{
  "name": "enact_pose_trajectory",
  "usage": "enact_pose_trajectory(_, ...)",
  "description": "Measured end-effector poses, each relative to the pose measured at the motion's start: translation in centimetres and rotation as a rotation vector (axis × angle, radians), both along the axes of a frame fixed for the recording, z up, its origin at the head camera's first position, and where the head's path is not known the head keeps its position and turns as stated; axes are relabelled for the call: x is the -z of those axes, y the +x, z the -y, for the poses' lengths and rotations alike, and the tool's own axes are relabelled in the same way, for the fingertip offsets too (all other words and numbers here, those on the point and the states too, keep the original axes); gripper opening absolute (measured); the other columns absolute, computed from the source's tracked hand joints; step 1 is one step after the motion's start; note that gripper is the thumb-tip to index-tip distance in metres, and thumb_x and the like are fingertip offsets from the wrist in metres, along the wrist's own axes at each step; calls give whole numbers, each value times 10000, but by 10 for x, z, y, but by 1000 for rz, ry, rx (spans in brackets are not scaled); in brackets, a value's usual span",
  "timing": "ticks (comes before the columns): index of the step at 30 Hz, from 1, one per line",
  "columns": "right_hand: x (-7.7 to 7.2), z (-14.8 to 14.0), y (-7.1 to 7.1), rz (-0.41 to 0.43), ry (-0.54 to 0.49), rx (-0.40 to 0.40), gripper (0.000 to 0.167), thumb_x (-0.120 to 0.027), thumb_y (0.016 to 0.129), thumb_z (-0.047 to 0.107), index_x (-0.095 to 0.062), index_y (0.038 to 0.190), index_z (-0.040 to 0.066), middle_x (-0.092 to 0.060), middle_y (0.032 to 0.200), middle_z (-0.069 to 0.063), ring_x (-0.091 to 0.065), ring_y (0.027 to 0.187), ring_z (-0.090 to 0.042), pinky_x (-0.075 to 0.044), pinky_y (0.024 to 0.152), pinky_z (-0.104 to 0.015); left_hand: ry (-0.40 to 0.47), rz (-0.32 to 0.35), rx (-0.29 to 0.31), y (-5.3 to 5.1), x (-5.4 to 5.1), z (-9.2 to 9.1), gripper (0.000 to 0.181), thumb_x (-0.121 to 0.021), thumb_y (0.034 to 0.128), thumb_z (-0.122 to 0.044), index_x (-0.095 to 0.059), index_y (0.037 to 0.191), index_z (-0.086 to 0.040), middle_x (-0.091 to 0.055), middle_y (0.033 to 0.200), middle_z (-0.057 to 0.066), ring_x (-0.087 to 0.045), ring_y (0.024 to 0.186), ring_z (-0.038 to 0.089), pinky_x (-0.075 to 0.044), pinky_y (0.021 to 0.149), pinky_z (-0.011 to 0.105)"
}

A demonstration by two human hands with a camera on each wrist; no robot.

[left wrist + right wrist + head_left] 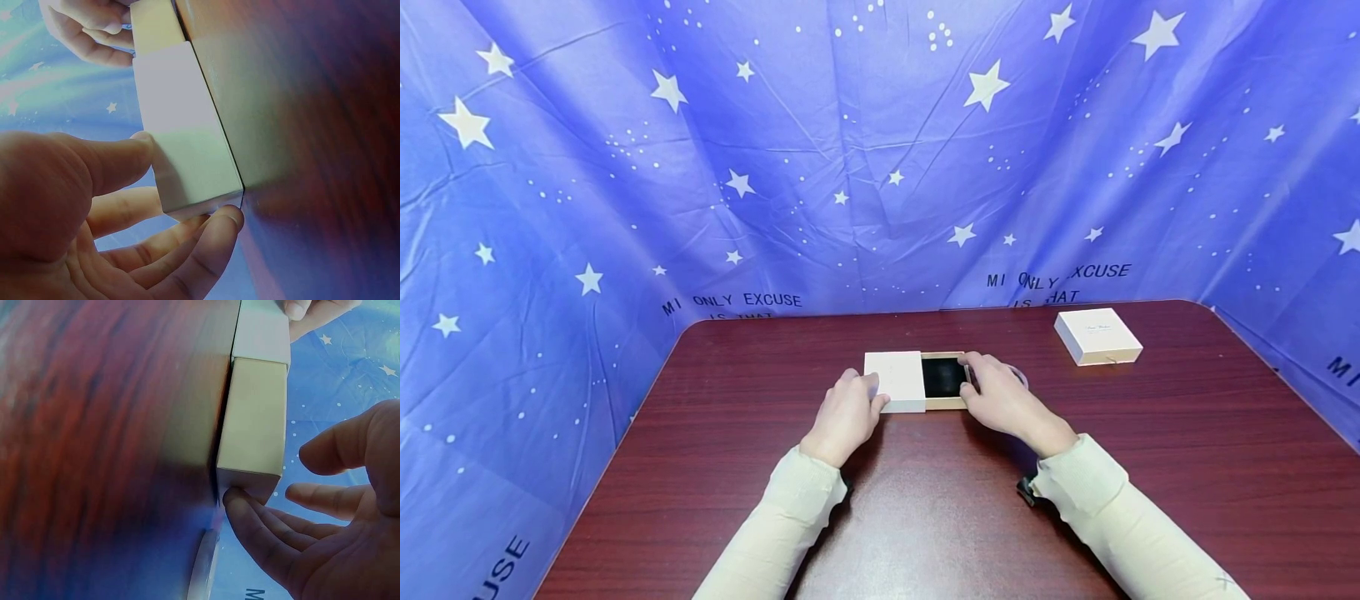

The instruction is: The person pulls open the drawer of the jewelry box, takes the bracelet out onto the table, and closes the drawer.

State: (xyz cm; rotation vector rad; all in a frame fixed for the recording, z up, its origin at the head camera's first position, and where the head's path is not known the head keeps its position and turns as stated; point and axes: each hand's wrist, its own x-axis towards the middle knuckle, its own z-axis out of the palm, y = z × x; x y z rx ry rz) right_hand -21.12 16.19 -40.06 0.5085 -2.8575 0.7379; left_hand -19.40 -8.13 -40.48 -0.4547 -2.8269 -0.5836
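Note:
A white drawer box sits near the table's middle. Its white sleeve covers the left part, and the cream drawer sticks out to the right, showing a black interior. My left hand holds the sleeve at its left end, thumb on the near upper edge and fingers at the end face, as the left wrist view shows. My right hand is at the drawer's right end. In the right wrist view its fingertips touch the end face, while the thumb stands apart from the box.
Another white box, closed and with small print on top, lies at the table's back right. A pale, curved object shows partly behind my right hand. The dark red wooden table meets a blue star-patterned curtain at the back and sides.

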Motion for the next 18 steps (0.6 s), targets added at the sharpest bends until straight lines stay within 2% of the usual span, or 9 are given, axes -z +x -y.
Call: enact_pose_trajectory(18,-2,2,2,34,-33,-19,386,-560,881,102,-528,1247,-15,-590,1035,-145,-544,902,-251,-456,819,-446,2,-2,1,0,0,0,152,-692,880,-238,-647,902,-94,-540,800,107,-627,689,376,-501,590,449)
